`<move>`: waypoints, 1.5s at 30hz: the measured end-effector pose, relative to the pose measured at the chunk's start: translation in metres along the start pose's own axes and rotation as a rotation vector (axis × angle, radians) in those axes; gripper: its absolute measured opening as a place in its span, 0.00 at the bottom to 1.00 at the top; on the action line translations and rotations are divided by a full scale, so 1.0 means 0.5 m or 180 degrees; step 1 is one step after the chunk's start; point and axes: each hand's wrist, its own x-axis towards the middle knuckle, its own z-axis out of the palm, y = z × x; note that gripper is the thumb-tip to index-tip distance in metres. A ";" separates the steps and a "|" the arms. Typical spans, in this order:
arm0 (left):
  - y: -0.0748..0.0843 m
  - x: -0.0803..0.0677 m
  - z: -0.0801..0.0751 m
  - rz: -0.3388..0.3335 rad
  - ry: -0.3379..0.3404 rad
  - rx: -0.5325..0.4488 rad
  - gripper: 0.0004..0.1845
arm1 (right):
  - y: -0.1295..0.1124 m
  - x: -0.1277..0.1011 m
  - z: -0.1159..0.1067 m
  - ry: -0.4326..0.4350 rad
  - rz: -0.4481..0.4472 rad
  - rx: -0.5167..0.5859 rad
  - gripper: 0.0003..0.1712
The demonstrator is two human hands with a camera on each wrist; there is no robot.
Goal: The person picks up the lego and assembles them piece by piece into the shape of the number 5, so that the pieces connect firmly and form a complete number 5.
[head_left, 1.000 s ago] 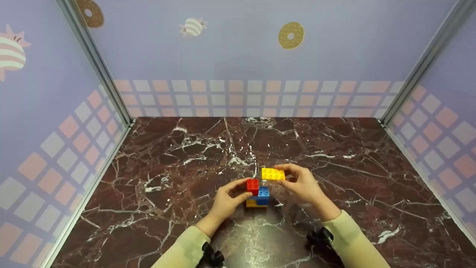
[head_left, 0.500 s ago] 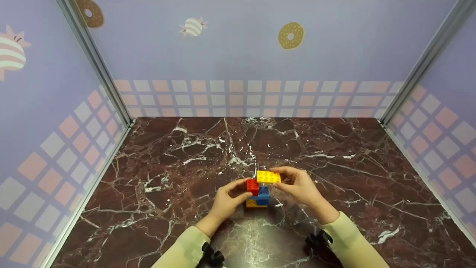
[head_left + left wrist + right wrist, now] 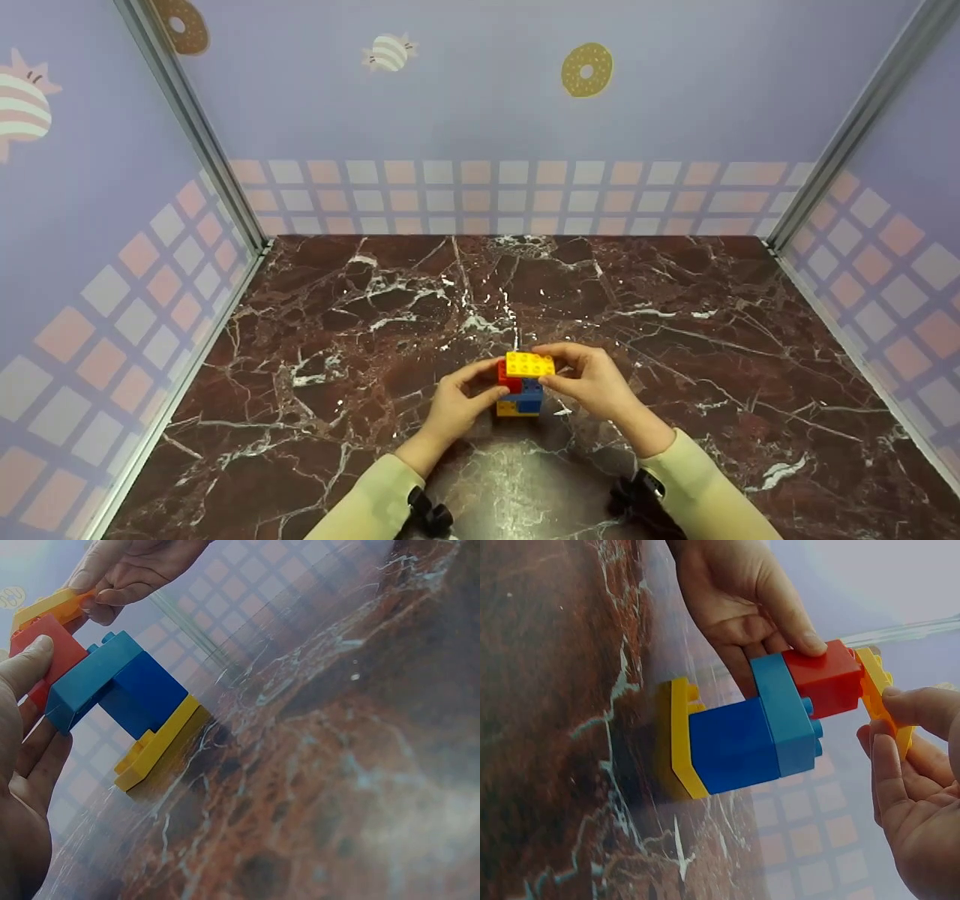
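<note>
A stack of toy building bricks stands on the table. Its base is a flat yellow brick [image 3: 681, 739], with a dark blue brick [image 3: 733, 746] on one end. A flat lighter blue brick [image 3: 784, 716] lies across that, and a red brick [image 3: 826, 676] sits on its left end. My left hand [image 3: 459, 401] grips the red brick from the left between thumb and fingers. With thumb and fingers my right hand [image 3: 592, 379] pinches a second flat yellow brick [image 3: 529, 364] by its right end. This brick's left part lies right at the red brick's studs; its right part overhangs the lighter blue studs.
The dark red marbled table [image 3: 360, 322] spreads around the stack. A patterned back wall [image 3: 480, 112] and two side walls enclose it. Black wrist devices [image 3: 431, 514] sit at both pale sleeves.
My right hand has moved left and down, bringing the flat yellow brick from the right of the stack to over the red brick. My left hand has stayed on the red brick.
</note>
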 end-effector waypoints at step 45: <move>0.002 -0.001 0.003 -0.0062 0.0036 -0.0021 0.24 | -0.034 0.016 0.010 -0.0087 0.0045 -0.0529 0.21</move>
